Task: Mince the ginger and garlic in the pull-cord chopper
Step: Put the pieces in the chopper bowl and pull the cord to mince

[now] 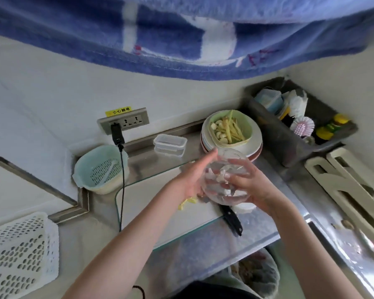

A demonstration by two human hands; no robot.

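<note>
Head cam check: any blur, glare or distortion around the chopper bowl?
Head view: the clear plastic chopper bowl, left hand and right hand are motion-blurred; fisheye bends the stainless steel counter, glare streaks its right side; a blue patterned towel blocks the top.

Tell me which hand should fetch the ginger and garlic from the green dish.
Left, probably. The left hand is open with fingers pointing toward the green dish, while the right hand grips the clear chopper bowl and can steady it.
</note>
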